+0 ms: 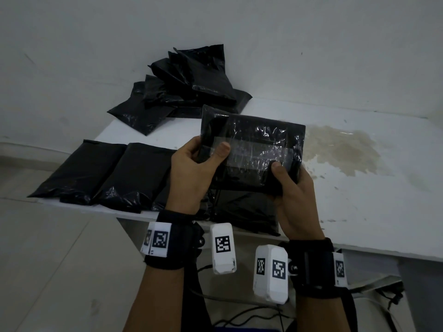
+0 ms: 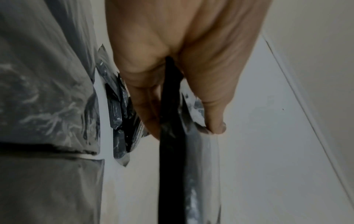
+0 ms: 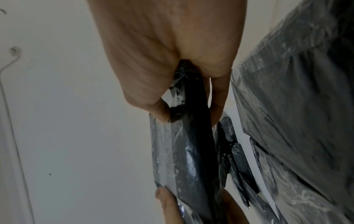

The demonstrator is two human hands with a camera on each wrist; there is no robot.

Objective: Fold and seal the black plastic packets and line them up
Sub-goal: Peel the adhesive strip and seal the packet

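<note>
**Both hands on one packet above the white table**

White table (image 1: 359,207) in a pale-walled corner is where I stand, and I hold one black plastic packet (image 1: 259,137) up above its near edge, tilted toward me. My left hand (image 1: 191,171) grips the packet's left end, the thumb (image 1: 221,150) laid across the front and the fingers curled behind. My right hand (image 1: 293,195) grips the lower right corner the same way, thumb on the front face just beside the strip of clear tape (image 1: 254,152) that runs across the folded flap. So both hands are clamped on this one packet, a little apart from each other along its length. From the left wrist I see the packet edge-on, pinched between thumb and fingers (image 2: 145,106); the right wrist view shows the same pinch from the other end, with my left thumb tip at the bottom of the picture.

Under my hands, along the table's front edge, lies a row of packets (image 1: 134,173) side by side, each touching its neighbour; the one nearest my right wrist overhangs the edge. Farther back, against the wall (image 1: 96,56), sits a loose pile of packets (image 1: 191,85), overlapping and leaning on one another. To the right of what I hold, a brownish stain (image 1: 340,149) marks the tabletop. Black straps with white tagged camera blocks (image 1: 271,271) ring both my wrists.
</note>
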